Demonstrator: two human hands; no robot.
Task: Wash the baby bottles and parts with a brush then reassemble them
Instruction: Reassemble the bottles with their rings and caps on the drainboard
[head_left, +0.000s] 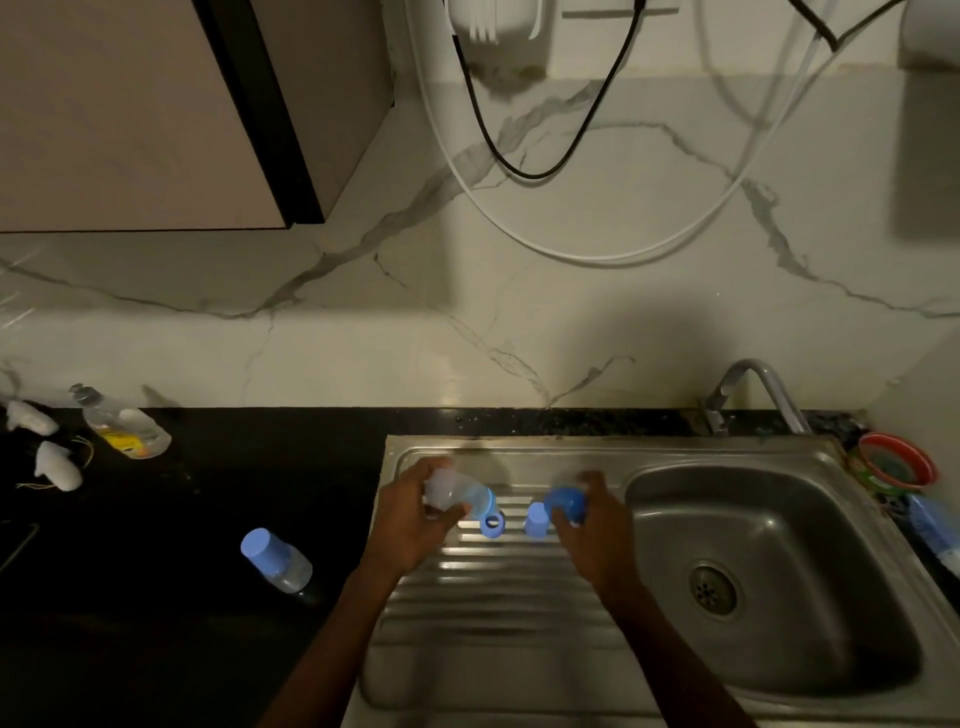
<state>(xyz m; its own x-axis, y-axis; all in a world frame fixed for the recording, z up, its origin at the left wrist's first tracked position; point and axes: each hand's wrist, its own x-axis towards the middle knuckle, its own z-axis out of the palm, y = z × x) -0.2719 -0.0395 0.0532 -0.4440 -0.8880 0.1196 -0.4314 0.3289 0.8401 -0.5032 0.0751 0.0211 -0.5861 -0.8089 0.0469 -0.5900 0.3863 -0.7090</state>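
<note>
Over the ribbed drainboard (498, 587) of the steel sink, I've got a baby bottle (457, 492) in my left hand (415, 514), fingers wrapped round its clear body, with the blue neck end pointing right. My right hand (592, 525) is curled round a blue collar piece (566, 503), and something pale sits at the top of it, but it's too blurry to say what. Between my hands, down on the drainboard, there's a small blue ring (492, 524) just beside the bottle's neck and a little blue cap (536, 518) right up against my right fingers.

Off to the left on the black counter (182, 597) a second bottle (276, 560) with its blue cap on stands on its own, well apart from the sink. Further left and farther back, a clear dish soap bottle (124, 428) with a yellow label sits near the wall, and next to it are two white fluffy things (44, 447) I can't really make out.

On the right is the sink basin (779, 519) with its drain (712, 590), the tap (753, 389) curving over from the far edge, and a small red-rimmed bowl (896, 460) on the counter at the far right corner. A marble-look wall (363, 312) runs behind everything, with a black cable (540, 130) and a white hose (571, 249) looping down it.
</note>
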